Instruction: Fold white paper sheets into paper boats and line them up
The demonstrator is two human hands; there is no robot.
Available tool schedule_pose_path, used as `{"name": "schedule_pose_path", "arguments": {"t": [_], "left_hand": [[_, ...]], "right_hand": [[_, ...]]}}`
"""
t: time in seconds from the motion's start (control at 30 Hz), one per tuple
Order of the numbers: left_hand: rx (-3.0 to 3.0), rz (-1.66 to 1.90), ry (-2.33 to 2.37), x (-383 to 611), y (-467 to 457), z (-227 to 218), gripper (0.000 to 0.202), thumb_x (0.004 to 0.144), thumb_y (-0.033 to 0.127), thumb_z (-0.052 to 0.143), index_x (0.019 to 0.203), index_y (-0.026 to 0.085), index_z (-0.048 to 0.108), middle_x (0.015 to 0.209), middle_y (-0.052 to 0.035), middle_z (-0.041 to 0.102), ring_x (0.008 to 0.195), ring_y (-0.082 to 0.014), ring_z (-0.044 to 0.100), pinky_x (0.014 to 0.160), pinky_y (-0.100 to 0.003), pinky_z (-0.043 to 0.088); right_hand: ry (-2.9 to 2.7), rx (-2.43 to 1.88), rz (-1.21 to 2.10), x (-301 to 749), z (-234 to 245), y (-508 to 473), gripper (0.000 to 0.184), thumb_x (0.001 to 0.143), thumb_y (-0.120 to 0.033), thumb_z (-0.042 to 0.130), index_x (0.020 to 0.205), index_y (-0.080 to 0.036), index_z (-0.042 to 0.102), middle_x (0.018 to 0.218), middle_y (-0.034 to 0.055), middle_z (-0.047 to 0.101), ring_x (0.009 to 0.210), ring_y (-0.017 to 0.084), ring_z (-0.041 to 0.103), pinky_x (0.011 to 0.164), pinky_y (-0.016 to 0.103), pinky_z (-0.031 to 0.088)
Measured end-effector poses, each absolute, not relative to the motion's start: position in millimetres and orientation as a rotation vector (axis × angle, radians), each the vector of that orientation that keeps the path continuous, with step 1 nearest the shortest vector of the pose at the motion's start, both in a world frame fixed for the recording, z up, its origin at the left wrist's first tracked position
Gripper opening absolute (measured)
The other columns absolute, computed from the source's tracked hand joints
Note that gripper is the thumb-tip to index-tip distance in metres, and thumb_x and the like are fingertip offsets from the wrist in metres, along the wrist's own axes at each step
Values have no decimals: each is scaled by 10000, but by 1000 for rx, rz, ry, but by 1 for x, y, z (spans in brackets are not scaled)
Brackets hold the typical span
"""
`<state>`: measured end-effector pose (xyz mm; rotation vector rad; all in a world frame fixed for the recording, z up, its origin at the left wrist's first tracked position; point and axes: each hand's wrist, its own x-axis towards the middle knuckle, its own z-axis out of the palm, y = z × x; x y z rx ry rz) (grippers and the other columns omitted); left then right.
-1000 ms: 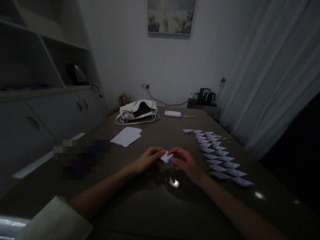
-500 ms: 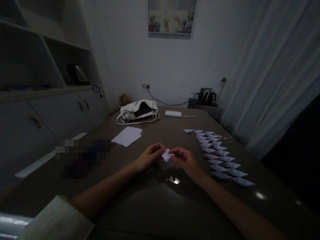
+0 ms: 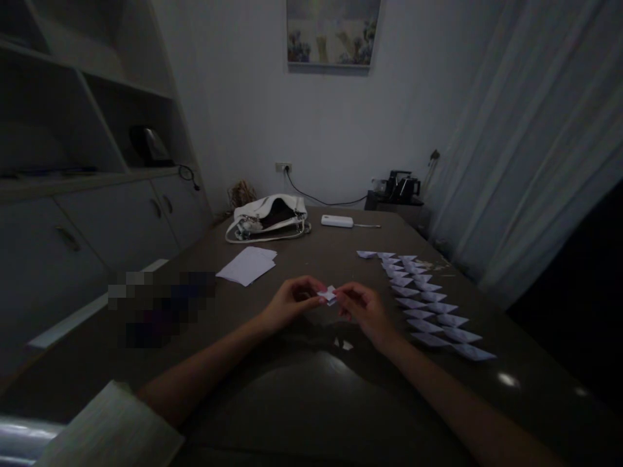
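White folded-paper boats (image 3: pixel 419 314) are sitting unmoved in rows; left of them, the person's bare left hand (image 3: pixel 291 303) and bare right hand (image 3: pixel 366 312) are pinching a small folded white paper (image 3: pixel 329 296), which is showing flatter than a second ago, so likely being turned mid-fold.

No lettering, label, brand, number or sign can be read on anything here.

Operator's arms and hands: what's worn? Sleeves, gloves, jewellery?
Left hand and right hand: no gloves; no rings, watch or bracelet visible. A pale, wide sleeve ends on the left forearm. Right forearm: no sleeve in view.
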<state>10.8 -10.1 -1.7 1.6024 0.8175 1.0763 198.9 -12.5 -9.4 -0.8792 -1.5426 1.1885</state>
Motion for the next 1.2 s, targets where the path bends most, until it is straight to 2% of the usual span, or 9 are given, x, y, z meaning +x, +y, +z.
{"name": "schedule_pose_path", "arguments": {"t": [0.13, 0.27, 0.57, 0.8, 0.93, 1.03, 1.2], "left_hand": [[1589, 1086, 833, 12, -10, -1, 236, 717, 316, 701, 838, 120, 648, 830, -53, 677, 772, -150, 618, 726, -261, 462], [1539, 1118, 835, 12, -10, 1, 231, 709, 327, 704, 789, 116, 652, 775, -42, 682, 710, -131, 611, 684, -238, 459], [1541, 1167, 863, 12, -9, 0, 247, 696, 352, 710, 672, 117, 637, 655, -17, 657, 616, -109, 572, 599, -210, 425], [1490, 1192, 841, 12, -8, 1, 273, 670, 341, 736, 762, 114, 614, 726, -23, 641, 650, -110, 572, 610, -215, 428], [1509, 1189, 825, 11, -6, -2, 253, 686, 323, 727, 706, 109, 593, 674, -8, 622, 627, -97, 560, 601, -206, 419], [1517, 1177, 815, 12, -7, -3, 238, 698, 312, 718, 687, 111, 592, 706, -22, 652, 667, -110, 588, 653, -225, 444], [1452, 1187, 815, 14, -7, -4, 249, 658, 302, 749, 663, 113, 588, 704, -25, 671, 675, -120, 611, 672, -238, 469]], "right_hand": [[-1560, -872, 1168, 199, -9, -12, 302, 733, -464, 634, 802, -172, 606, 544, -25, 559, 441, 89, 483, 421, 200, 364], [-1544, -872, 1164, 199, -9, -13, 307, 721, -457, 647, 855, -191, 573, 640, -14, 601, 462, 95, 517, 408, 199, 379], [-1590, -882, 1031, 200, -15, -12, 223, 734, -393, 663, 768, -176, 619, 619, -8, 601, 522, 105, 541, 463, 204, 406], [-1582, -908, 949, 200, -13, -11, 218, 725, -398, 663, 708, -181, 641, 604, 10, 618, 546, 126, 553, 504, 231, 440], [-1557, -898, 952, 200, -11, -12, 202, 710, -380, 676, 685, -182, 641, 631, 18, 637, 596, 142, 583, 582, 260, 471], [-1529, -902, 977, 201, -11, -12, 199, 697, -374, 686, 691, -180, 640, 646, 19, 643, 606, 145, 592, 596, 268, 476], [-1509, -900, 994, 201, -11, -12, 203, 689, -373, 693, 695, -180, 633, 678, 27, 661, 642, 155, 611, 634, 280, 494]]}}
